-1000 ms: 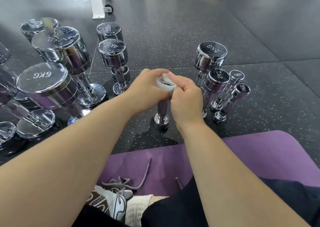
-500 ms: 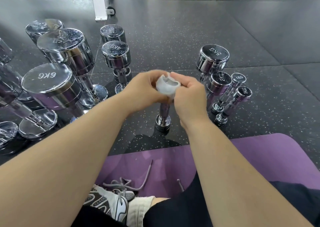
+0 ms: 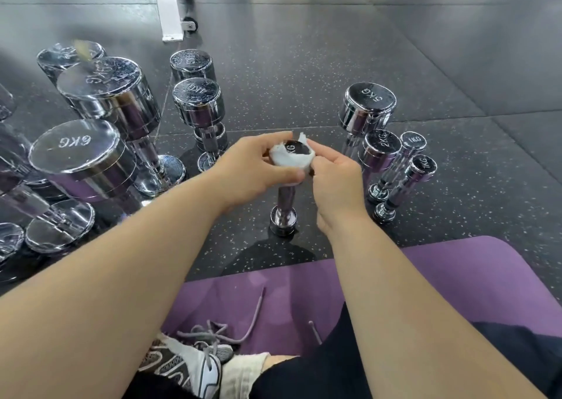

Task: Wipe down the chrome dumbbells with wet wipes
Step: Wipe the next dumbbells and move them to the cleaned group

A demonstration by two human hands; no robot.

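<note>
At the centre a small dumbbell (image 3: 284, 208) stands on end on the floor (image 3: 304, 63), just beyond the purple mat (image 3: 456, 277), and we take the upright stance to be deliberate: its lower head bears the weight, so neither of the hands has to lift it, and its upper head sits at a handy height. A white wipe (image 3: 286, 162) is wrapped round the rim of that upper head, leaving the dark top face partly bare. The left hand (image 3: 252, 170) comes in from 9 o'clock and curls round the head over the wipe, thumb on the near side, which we judge steadies the dumbbell and presses the cloth to the chrome. The right hand (image 3: 334, 179), at 3 o'clock, pinches the wipe's loose edge against the head, likely to keep it from slipping as the head is rubbed. From 1 to 3 o'clock a tidy cluster stands close together: a 5KG dumbbell (image 3: 368, 106), a 2KG dumbbell (image 3: 381, 149) and two 1KG dumbbells (image 3: 422, 167). From 9 to 11 o'clock stand heavier ones, a 6KG dumbbell (image 3: 76, 152) nearest. We guess one group is done and the other waits, but we cannot tell which. All sit within arm's reach of the mat.
</note>
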